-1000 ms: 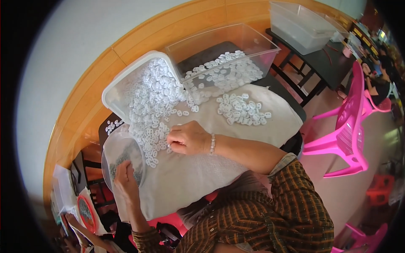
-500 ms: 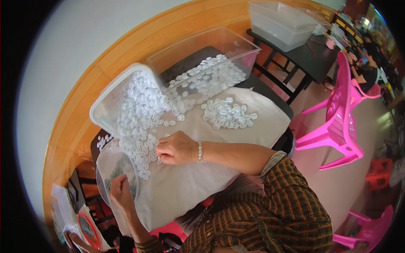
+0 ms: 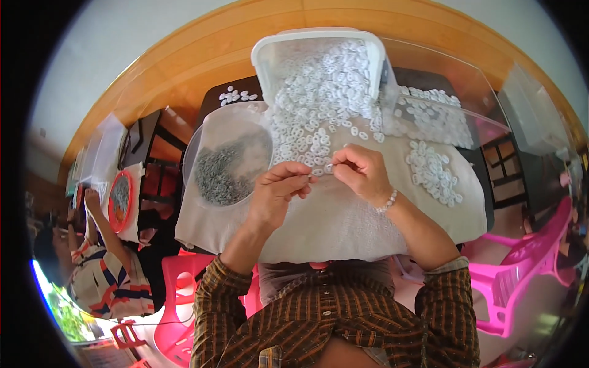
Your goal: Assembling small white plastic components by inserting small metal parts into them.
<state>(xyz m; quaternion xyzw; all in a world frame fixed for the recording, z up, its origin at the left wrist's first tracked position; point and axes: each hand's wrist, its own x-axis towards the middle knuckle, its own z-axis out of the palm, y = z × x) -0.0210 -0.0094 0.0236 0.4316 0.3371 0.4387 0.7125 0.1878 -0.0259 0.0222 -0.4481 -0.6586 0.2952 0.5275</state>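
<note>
My left hand (image 3: 279,190) is closed in a pinch above the cloth (image 3: 343,227); whatever sits between its fingers is too small to make out. Facing it, my right hand (image 3: 362,173) pinches too, with a small white oval plastic piece (image 3: 328,167) showing at its fingertips. Just beyond both hands, loose white oval pieces with holes (image 3: 300,141) spill from a tipped white tub (image 3: 261,67). Left of my left hand is a round clear tray (image 3: 188,156) with many small dark grey parts (image 3: 221,175). A separate pile of white pieces (image 3: 431,173) lies to the right.
Behind the pile stands a clear bin (image 3: 494,126) with more white pieces. A few white pieces (image 3: 236,96) lie at the far left table corner. Pink plastic chairs (image 3: 521,264) stand at right. Another person (image 3: 110,276) works at left beside a red-rimmed tray (image 3: 113,211).
My view has swung left and levelled over the table. My left hand has moved from beside the round tray to meet my right hand in front of the white pieces.
</note>
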